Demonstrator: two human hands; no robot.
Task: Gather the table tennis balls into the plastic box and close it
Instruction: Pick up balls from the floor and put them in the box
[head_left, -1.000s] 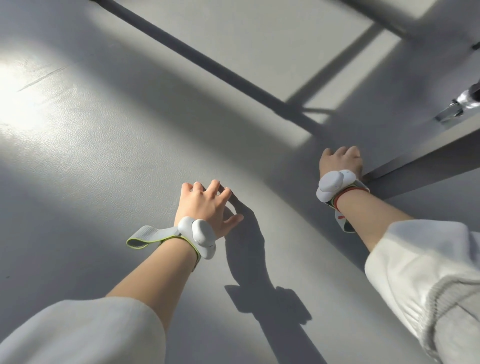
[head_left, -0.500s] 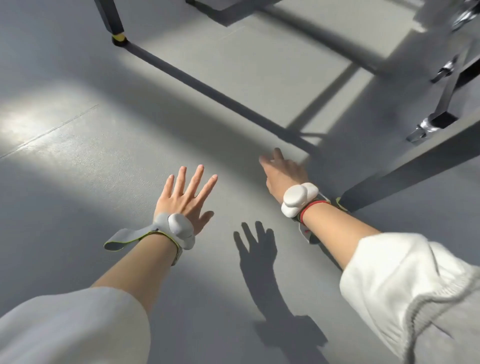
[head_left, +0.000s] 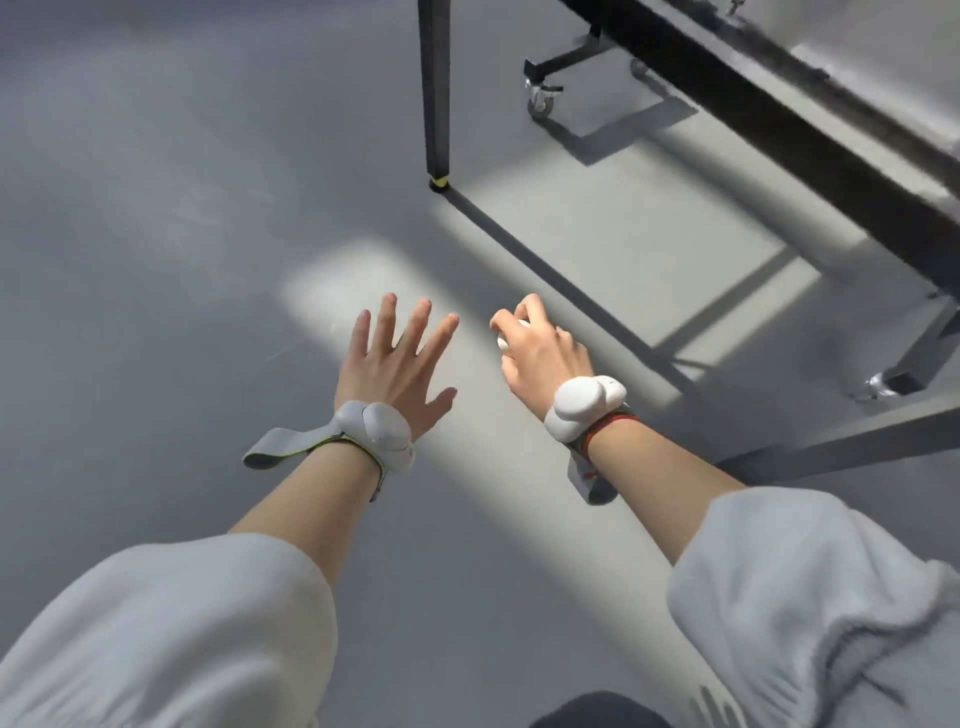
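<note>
Left hand: your left hand (head_left: 397, 358) is spread flat, fingers splayed, empty, above the floor.
Right hand: your right hand (head_left: 540, 349) curls around a white table tennis ball (head_left: 510, 336), mostly covered by fingers.
Surface: grey floor (head_left: 156, 260), sunlit patches, long shadows.
Room: black table leg (head_left: 434, 88), dark frame (head_left: 779, 114) and a caster wheel (head_left: 540, 101) beyond.
Cut off: both sleeves run out of the view's bottom edge.

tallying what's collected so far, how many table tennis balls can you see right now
1. A white table tennis ball shows between the curled fingers of the right hand. The left hand is spread and empty. More may be hidden in the right palm or out of frame.
</note>
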